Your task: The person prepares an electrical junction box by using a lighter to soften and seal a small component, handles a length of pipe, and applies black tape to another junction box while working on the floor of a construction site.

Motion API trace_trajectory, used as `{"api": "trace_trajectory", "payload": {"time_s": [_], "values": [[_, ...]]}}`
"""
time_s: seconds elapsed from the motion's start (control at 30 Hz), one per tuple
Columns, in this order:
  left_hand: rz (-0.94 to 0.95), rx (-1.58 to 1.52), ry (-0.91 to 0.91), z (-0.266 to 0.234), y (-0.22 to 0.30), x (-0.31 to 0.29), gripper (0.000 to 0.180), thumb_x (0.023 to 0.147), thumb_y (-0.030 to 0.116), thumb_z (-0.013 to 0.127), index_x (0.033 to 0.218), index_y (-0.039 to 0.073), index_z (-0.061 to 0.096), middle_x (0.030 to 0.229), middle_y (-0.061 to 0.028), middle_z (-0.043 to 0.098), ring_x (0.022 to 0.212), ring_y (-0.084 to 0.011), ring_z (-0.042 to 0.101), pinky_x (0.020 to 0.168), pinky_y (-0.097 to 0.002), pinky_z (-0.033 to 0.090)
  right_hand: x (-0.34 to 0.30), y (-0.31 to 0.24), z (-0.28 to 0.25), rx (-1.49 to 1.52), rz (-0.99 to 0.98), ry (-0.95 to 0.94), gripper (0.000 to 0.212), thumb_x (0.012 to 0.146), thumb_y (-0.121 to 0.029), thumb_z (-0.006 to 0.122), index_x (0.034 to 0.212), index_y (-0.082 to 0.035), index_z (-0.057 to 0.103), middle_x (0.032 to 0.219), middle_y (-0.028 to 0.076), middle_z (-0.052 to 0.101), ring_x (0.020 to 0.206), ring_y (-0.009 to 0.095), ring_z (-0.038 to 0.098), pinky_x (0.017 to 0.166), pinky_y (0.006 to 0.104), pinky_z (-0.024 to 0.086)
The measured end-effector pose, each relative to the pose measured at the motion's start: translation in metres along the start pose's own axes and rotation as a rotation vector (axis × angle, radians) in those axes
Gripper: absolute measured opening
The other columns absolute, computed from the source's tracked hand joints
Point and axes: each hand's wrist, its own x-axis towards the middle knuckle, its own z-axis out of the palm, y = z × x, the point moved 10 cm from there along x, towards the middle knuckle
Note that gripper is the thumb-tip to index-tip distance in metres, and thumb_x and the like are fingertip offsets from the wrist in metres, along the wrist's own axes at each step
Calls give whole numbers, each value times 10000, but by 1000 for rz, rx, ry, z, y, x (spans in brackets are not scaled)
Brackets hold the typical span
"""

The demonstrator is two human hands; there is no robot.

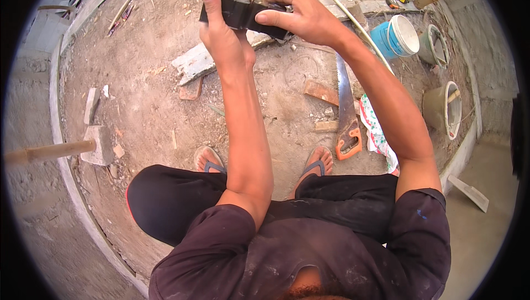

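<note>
Both hands hold a black box-shaped object (232, 12) out in front of me, above the dirt floor. It looks like two blocky sections side by side; I cannot make out its exact kind. My left hand (223, 37) grips its left part, thumb up along the near face and the other fingers hidden behind. Closed over the right end is my right hand (303, 19), with its thumb on the near side and its fingers on top. Below the object lies a rough, pale wooden board (196, 63).
To the right are a handsaw (346, 101) with an orange handle, a printed white sack (375, 129), a blue paint bucket (389, 39) and a grey bucket (441, 109). Brick pieces (322, 92) lie nearby. At left, a concrete block (98, 145) touches a wooden pole (49, 153).
</note>
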Motion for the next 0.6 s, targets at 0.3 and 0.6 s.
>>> {"api": "trace_trajectory", "payload": {"time_s": [0.3, 0.6], "values": [[66, 107, -42, 1, 11, 9, 502, 958, 506, 648, 1015, 12, 580, 899, -78, 633, 808, -185, 661, 724, -342, 558, -5, -23, 5, -22, 47, -29, 616, 797, -570, 738, 915, 35, 734, 648, 110, 631, 588, 178, 589, 543, 332, 445], [80, 229, 36, -3, -3, 16, 503, 900, 476, 749, 893, -2, 592, 776, -43, 618, 676, -128, 632, 598, -271, 530, -4, -4, -8, 133, 110, -15, 612, 830, -545, 723, 979, 47, 757, 745, 95, 684, 713, 151, 617, 636, 319, 471]]}}
